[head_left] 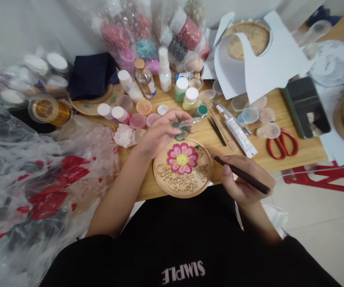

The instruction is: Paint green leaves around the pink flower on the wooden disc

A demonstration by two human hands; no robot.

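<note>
A round wooden disc (160,179) lies at the table's near edge, bearing a pink flower with a yellow centre and gold wire outlines. My right hand (244,181) is closed around a thin dark brush (240,174), whose tip reaches the disc's upper right rim. My left hand (163,133) is just above the disc, its fingers pinched on a small clear cup with green paint (184,128), held tilted over the table.
Small paint pots (137,120), white-capped bottles (186,93) and a glass bottle (145,79) crowd the table behind. A glue tube (238,133), red scissors (282,143), white paper (267,59) and a dark tablet (306,105) lie right. Plastic bags (40,179) fill the left.
</note>
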